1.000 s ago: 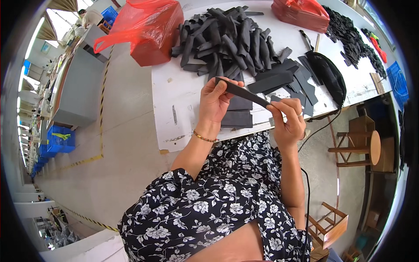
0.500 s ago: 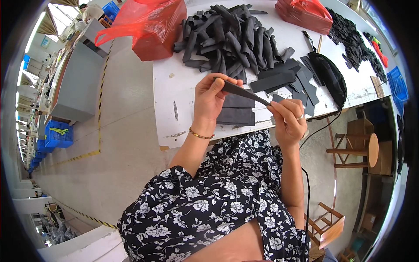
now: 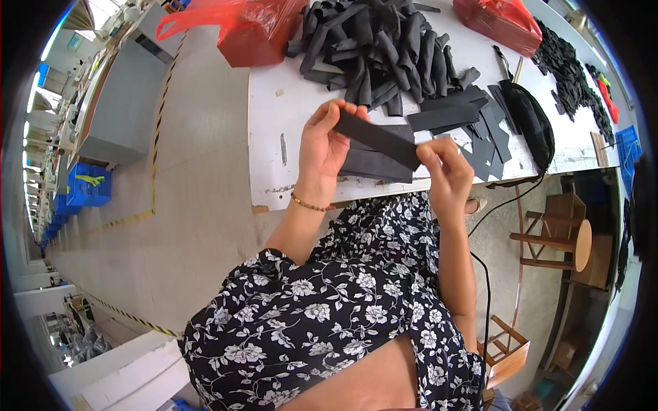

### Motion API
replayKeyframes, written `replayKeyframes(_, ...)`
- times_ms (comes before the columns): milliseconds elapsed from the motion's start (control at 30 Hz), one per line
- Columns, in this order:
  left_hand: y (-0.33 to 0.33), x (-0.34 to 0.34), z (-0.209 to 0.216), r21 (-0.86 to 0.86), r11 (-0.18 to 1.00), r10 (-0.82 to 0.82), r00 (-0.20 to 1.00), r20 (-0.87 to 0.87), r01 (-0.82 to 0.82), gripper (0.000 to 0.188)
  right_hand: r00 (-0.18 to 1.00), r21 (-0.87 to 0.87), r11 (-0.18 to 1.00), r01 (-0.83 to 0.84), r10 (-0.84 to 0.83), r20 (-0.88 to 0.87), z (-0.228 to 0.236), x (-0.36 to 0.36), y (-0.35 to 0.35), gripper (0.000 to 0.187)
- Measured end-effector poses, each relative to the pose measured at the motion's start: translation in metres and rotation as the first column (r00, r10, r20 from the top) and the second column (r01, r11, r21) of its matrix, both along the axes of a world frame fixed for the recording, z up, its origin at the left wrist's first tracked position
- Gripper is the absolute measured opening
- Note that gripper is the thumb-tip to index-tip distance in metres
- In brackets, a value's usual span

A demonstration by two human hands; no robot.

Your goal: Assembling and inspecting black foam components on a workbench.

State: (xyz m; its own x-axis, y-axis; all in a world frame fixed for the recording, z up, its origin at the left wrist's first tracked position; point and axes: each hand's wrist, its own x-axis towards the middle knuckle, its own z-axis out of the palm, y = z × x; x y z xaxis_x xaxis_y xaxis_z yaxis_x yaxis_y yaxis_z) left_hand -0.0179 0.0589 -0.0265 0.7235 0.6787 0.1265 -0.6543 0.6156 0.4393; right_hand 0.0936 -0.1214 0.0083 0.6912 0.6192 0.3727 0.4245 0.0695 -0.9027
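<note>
Between my two hands a black fabric strip (image 3: 377,140) is stretched out above the near edge of the white table (image 3: 264,147). My left hand (image 3: 325,140) pinches its upper left end. At the lower right end, the fingers of my right hand (image 3: 447,170) close on its corner. The broad flat face of the strip is turned upward. Beneath it lie other flat black strips (image 3: 373,166), partly covered by the held one. Beyond my hands rises a heap of rolled black pieces (image 3: 384,51), and to its right is a loose spread of flat black strips (image 3: 473,123).
Red plastic bags (image 3: 257,34) stand at the table's far left and far right. A black mesh pouch (image 3: 526,127) with a cable sits at the right edge, near a pile of small black pieces (image 3: 572,75). Wooden stools (image 3: 581,244) stand right; blue crates (image 3: 89,183) sit left.
The strip has turned from nearly edge-on to showing its flat face. My right hand has shifted its hold on the end, and the whole view has moved slightly.
</note>
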Motion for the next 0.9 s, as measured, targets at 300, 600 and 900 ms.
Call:
replayKeyframes(300, 0.045, 0.001, -0.033, 0.690, 0.724, 0.536, 0.638, -0.552, -0.011, 0.016, 0.981, -0.386, 0.913, -0.132, 0.064, -0.184, -0.059, 0.057, 0.024, 0.022)
replayKeyframes(600, 0.115, 0.076, -0.068, 0.831, 0.268, 0.839, 0.306, -0.450, 0.487, 0.033, 0.795, -0.496, 0.736, 0.459, -0.092, 0.600, -0.078, 0.103, -0.044, 0.023)
replayKeyframes(900, 0.117, 0.060, -0.052, 0.396, 0.908, 0.217, 0.654, -0.724, 0.137, 0.018, 0.483, -0.588, 0.670, 0.454, 0.370, 0.794, -0.109, 0.115, -0.052, 0.016)
